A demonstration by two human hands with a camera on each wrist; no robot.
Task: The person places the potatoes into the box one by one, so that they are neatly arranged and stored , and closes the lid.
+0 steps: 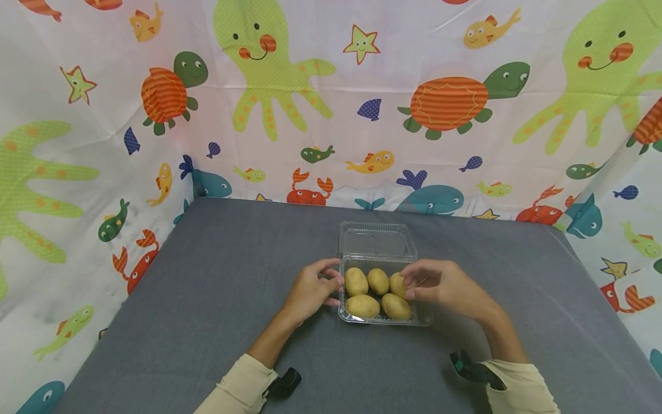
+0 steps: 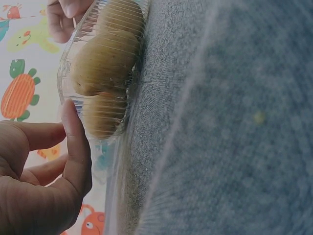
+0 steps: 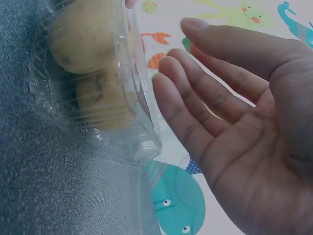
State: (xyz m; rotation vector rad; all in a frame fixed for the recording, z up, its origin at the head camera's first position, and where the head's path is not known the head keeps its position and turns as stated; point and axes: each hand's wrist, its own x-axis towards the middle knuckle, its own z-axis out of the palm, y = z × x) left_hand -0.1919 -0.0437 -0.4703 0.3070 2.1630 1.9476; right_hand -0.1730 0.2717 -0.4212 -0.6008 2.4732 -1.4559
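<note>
A clear plastic clamshell box [image 1: 385,321] sits on the grey cloth with its lid [image 1: 376,240] folded back. Several yellow potatoes [image 1: 363,306] lie inside, one of them partly behind the right hand's fingers. My left hand [image 1: 312,287] is at the box's left side; in the left wrist view its fingertips [image 2: 70,110] touch the rim. Over the right rim hovers my right hand [image 1: 447,284], its fingers loosely bent and holding nothing. The right wrist view shows the right hand's palm and spread thumb beside the box wall [image 3: 142,105].
The grey cloth [image 1: 248,247] covers the table around the box. A white curtain [image 1: 341,80] printed with sea animals stands behind and at both sides. Dark wrist straps [image 1: 284,384] sit at both beige sleeves [image 1: 522,388].
</note>
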